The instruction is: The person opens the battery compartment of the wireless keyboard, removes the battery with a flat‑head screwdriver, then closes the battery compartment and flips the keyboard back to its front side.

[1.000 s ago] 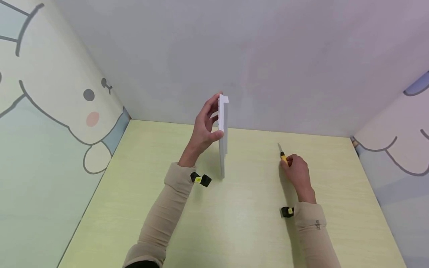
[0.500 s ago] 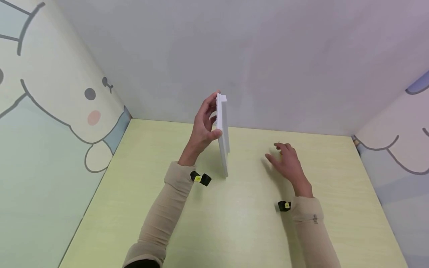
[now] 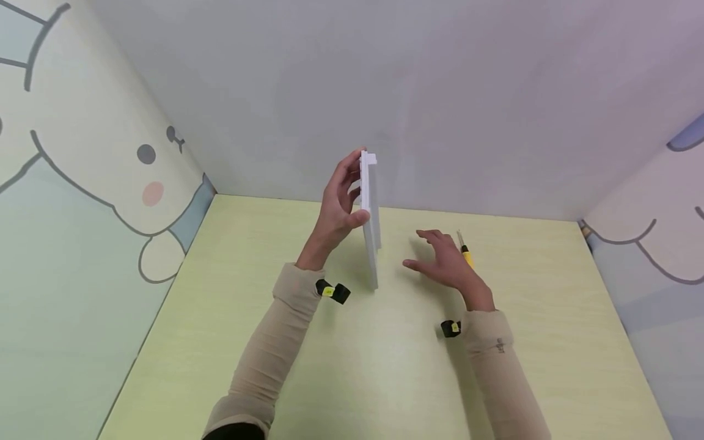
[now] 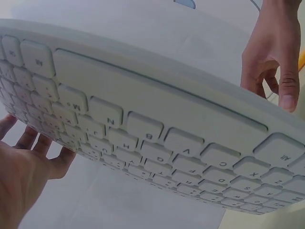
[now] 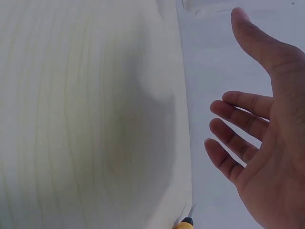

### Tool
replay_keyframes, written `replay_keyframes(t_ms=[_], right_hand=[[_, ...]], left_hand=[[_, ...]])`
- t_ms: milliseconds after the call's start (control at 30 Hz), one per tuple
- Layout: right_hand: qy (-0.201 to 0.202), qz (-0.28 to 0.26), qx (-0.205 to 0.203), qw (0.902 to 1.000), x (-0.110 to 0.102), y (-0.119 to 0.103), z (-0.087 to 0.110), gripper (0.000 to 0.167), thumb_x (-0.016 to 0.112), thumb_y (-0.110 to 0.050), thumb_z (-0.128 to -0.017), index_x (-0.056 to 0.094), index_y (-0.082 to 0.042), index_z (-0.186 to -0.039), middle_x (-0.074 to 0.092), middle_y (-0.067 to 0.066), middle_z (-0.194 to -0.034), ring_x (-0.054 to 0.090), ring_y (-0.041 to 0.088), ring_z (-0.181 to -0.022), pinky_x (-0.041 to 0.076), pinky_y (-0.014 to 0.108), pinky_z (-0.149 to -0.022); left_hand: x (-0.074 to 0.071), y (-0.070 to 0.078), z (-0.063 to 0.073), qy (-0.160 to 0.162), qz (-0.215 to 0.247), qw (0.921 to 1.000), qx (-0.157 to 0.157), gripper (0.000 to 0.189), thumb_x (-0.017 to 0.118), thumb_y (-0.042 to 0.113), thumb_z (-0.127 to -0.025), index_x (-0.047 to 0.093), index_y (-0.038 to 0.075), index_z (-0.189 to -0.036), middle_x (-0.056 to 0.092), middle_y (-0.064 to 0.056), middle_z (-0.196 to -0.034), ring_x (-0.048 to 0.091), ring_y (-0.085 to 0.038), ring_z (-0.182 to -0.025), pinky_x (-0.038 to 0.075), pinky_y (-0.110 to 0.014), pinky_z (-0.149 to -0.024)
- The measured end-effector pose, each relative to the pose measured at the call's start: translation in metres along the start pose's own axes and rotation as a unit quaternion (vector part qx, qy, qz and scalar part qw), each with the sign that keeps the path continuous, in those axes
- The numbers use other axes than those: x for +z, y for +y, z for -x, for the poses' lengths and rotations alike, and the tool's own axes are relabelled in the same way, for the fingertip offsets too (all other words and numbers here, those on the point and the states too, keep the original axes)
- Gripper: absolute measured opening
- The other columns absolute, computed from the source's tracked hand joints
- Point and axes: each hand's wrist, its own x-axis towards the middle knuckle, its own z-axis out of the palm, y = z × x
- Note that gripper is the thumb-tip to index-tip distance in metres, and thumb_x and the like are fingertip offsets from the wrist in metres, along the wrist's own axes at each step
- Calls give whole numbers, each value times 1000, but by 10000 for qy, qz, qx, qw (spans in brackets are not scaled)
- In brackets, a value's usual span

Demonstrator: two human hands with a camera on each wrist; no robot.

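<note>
A white keyboard (image 3: pixel 371 229) stands on edge above the table in the head view, its keys facing left. My left hand (image 3: pixel 337 205) grips it, thumb on the near edge and fingers at the far side. In the left wrist view the keys (image 4: pixel 143 136) show up close, with my left hand (image 4: pixel 24 176) at the lower left. My right hand (image 3: pixel 444 263) is held out to the right of the keyboard, fingers spread and holding nothing. Just beyond it lies a yellow-handled screwdriver (image 3: pixel 465 252) with a black collar, its handle partly hidden by that hand.
The pale wooden table (image 3: pixel 220 342) runs back to a plain grey wall (image 3: pixel 467 110). Side walls with cartoon drawings (image 3: pixel 99 159) stand left and right. Each sleeve cuff carries a small black wrist camera (image 3: pixel 451 329).
My right hand has let go of the screwdriver, opened and moved left toward the keyboard. The screwdriver stays on the table. My left hand still holds the keyboard, its lower edge shifted slightly right.
</note>
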Motion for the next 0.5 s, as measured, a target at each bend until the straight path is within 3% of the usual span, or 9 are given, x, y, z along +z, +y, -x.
replay_keyframes(t_ms=[267,500], right_hand=[[-330,-126,-390,9986,14,-15,-7,119,81,-77,-64,36,-19,-158,37,5,-162,31,31,-148,39,61,-117],[-568,-162,-567,9966,26,-23,-9,133,87,-74,-58,25,-22,-163,30,8,-164,28,31,-149,36,62,-120]], left_hand=[[2,0,-2,-34,-50,10000,-4,142,76,89,-54,27,4,-158,44,-21,-144,48,-15,-124,46,-44,-104],[6,-1,-2,-46,3,10000,34,143,77,88,-53,28,2,-157,46,-20,-142,48,-15,-123,47,-42,-103]])
